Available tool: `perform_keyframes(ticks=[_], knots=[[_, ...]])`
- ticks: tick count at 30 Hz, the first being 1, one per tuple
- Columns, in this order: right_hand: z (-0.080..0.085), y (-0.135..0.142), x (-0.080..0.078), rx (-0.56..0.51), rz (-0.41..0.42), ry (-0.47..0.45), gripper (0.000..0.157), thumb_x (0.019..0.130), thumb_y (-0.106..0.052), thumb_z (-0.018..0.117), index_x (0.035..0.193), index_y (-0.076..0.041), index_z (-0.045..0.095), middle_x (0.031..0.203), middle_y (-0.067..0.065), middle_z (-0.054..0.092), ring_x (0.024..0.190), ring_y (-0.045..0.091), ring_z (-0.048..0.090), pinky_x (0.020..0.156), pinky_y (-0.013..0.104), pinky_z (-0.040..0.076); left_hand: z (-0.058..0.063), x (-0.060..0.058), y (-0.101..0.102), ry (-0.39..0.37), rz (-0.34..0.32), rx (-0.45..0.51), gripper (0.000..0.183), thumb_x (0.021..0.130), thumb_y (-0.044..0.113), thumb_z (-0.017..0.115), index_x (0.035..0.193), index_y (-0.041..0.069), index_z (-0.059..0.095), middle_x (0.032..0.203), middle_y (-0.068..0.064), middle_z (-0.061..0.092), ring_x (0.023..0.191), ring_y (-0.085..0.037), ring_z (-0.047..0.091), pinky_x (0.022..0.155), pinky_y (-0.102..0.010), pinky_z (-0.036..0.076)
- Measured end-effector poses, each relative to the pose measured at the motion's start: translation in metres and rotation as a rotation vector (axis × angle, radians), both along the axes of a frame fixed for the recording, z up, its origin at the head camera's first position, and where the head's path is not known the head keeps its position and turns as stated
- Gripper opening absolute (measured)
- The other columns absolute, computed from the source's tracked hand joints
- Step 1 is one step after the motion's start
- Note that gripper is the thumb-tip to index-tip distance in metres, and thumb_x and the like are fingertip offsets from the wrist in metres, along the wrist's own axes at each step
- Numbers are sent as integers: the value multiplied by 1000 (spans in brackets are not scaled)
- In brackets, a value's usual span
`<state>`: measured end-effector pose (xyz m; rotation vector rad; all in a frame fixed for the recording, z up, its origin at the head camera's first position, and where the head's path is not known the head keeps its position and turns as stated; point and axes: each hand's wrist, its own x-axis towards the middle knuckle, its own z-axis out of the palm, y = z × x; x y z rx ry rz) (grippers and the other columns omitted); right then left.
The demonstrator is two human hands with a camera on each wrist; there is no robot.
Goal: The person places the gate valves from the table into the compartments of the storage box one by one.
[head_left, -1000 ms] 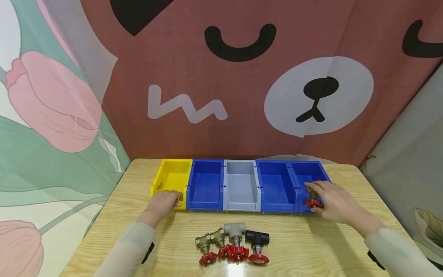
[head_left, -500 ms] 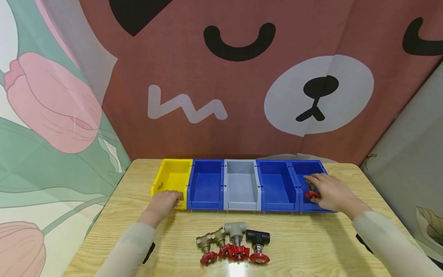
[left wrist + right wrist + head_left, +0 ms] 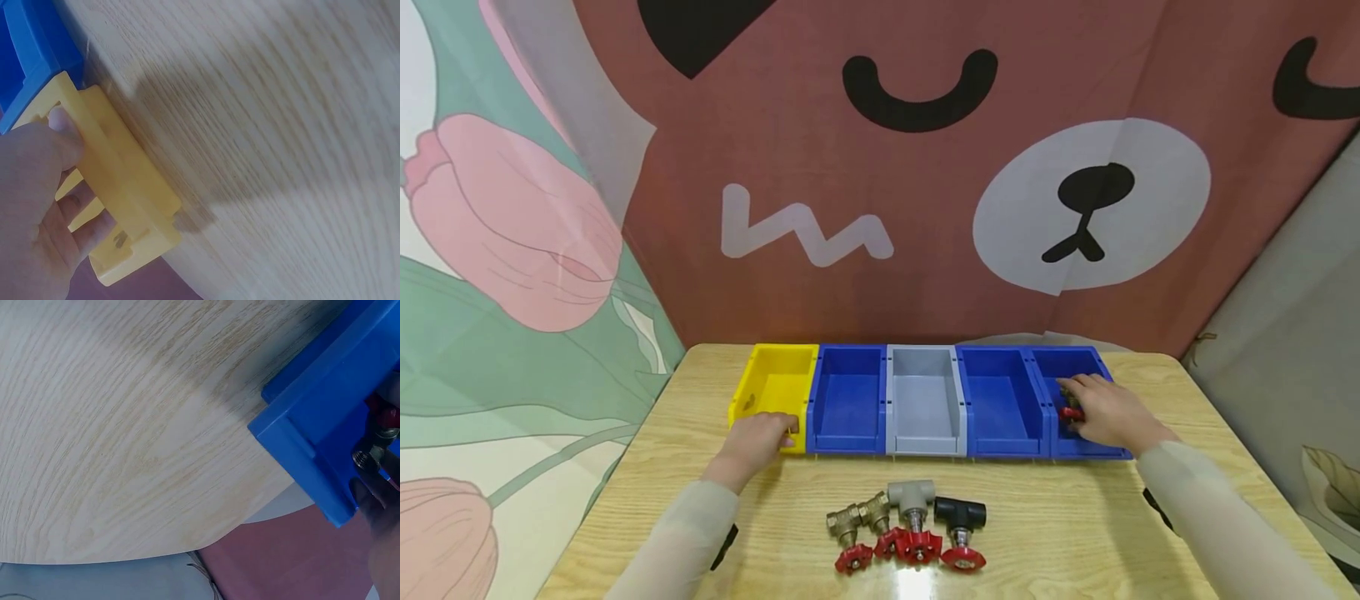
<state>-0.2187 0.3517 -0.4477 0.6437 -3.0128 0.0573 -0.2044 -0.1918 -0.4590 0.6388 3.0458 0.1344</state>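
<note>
The right hand (image 3: 1108,412), knuckles up, holds a valve (image 3: 1072,413) inside the blue bin (image 3: 1069,361), three o'clock from the grey bin (image 3: 922,361); the left hand (image 3: 760,437) grips the yellow bin (image 3: 784,360), nine o'clock.

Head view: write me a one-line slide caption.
Left hand grips the yellow bin; right hand holds a red-handled valve inside the rightmost blue bin, with four more valves on the table.
</note>
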Motion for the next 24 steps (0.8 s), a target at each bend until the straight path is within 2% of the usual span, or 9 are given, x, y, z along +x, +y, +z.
perform_keyframes(ticks=[5,11,16,24], knots=[[-5,-3,-3,-4,2,-25,68,71,-9,78,132,8,54,124,28,58,116,50,52,95,63,43,-1,0,1,-2,4,-15,8,92,21,71,95,14,70,87,0,69,70,-17,59,66,-37,53],[-9,-8,-4,-31,-47,-80,68,71,-6,76,133,10,52,127,32,56,117,52,51,95,64,43,-3,-1,1,4,3,-8,6,92,19,71,91,15,68,86,1,69,71,-17,60,64,-37,53],[-13,-9,-5,-39,-90,-135,67,72,-6,75,133,11,51,130,37,53,121,56,47,98,65,39,-2,-1,1,-8,-2,2,6,93,19,70,89,14,67,86,1,68,73,-18,61,68,-39,54],[-13,-10,-7,-81,-137,-182,62,77,-4,69,134,11,51,131,36,52,123,56,45,97,66,39,6,-3,4,-55,12,-28,7,92,16,72,88,12,66,83,0,65,71,-18,56,69,-40,53]])
